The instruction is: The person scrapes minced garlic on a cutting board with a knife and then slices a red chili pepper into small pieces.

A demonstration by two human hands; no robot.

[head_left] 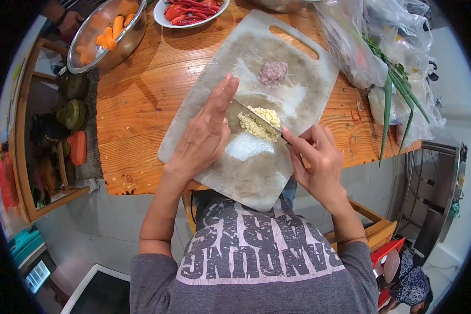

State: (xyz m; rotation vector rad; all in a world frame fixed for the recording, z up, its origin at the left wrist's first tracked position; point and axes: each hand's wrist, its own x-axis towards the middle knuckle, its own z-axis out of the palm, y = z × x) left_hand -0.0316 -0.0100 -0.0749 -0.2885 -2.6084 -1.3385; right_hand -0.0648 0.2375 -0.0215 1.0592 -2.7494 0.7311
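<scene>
My right hand point(317, 162) grips the handle of a knife point(260, 117), its blade slanting up to the left across a pile of minced garlic point(256, 129). Garlic lies on both sides of the blade. At the knife's tip is my left hand point(204, 131), its fingers stretched out straight and pointing away from me. Both hands are over a worn, pale cutting board point(193, 123) set at an angle, its near corner overhanging the table edge. Farther up the board sits a small mound of finely chopped, pinkish shallot point(273, 73).
A metal bowl of peeled carrots point(118, 26) and a white plate of red chilies point(189, 11) stand at the back of the wooden table point(136, 110). Plastic bags point(350, 47) and green onion leaves point(397, 89) lie right. Another person point(411, 288) is at lower right.
</scene>
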